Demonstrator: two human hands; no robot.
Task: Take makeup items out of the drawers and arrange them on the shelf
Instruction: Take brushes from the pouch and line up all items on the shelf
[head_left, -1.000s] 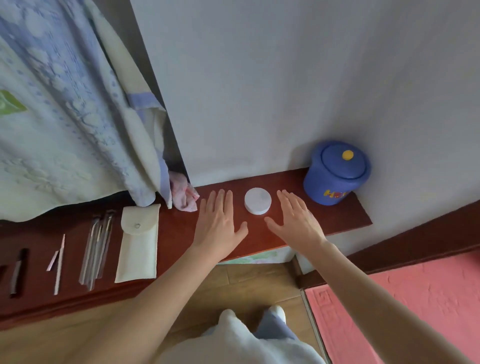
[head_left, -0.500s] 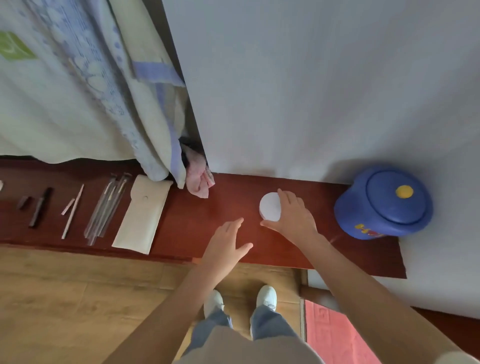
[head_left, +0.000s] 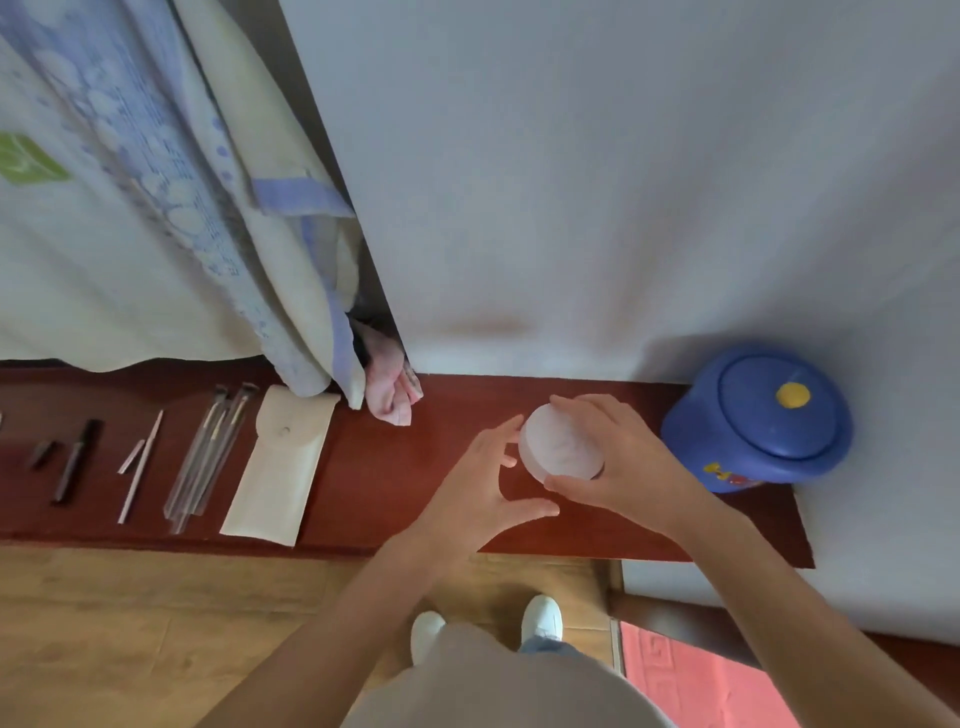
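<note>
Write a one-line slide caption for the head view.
Right hand grips a round white jar over the red-brown shelf, left hand open beside it, blue lidded pot at the right.

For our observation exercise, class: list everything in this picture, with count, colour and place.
shelf: one, red-brown, along wall
jar: one, white, held over shelf
pot: one, blue, shelf's right end
pouch: one, cream, shelf, left of centre
brushes: several, clear-sleeved, left of pouch
sticks: two, pink, left of brushes
pen: one, black, left of sticks
cloth: one, pink, below curtain
curtain: one, pale blue, upper left
mat: one, pink, lower right
shoes: two, white, bottom centre
left hand: one, open, beside jar
right hand: one, gripping jar
</note>
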